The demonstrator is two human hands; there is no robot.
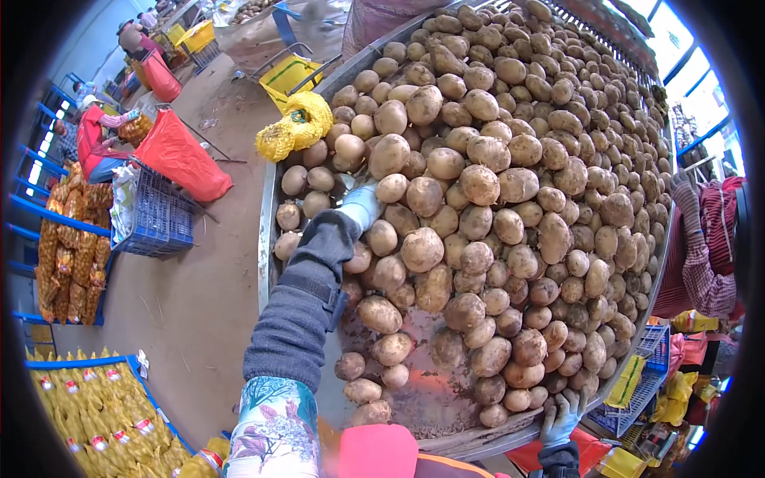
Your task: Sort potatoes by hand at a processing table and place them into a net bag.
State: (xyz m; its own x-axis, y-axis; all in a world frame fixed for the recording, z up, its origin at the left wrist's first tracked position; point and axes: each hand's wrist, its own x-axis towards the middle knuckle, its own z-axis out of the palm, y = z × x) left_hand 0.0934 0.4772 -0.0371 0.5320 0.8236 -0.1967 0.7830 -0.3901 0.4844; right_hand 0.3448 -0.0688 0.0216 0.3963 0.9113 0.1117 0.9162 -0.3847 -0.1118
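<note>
My left hand [362,206] wears a pale glove and reaches in among the potatoes [423,248] near the left side of a metal sorting table [266,239]. Potatoes hide its fingers, so any hold is out of sight. A grey knit cuff and a floral sleeve cover that arm. At the table's near right edge, my right hand [562,418], also gloved, rests with fingers spread on the rim. Potatoes lie just beyond its fingertips. A worn wooden strip [478,434] runs along the near edge beside it.
Yellow mesh netting [296,125] is bunched on the left rim. Across the aisle stand a blue crate [156,209], a red sack [179,158] and a seated person [98,140]. Filled yellow net bags [107,406] lie lower left. Another person's sleeved arm [705,263] is at right, above blue crates [642,382].
</note>
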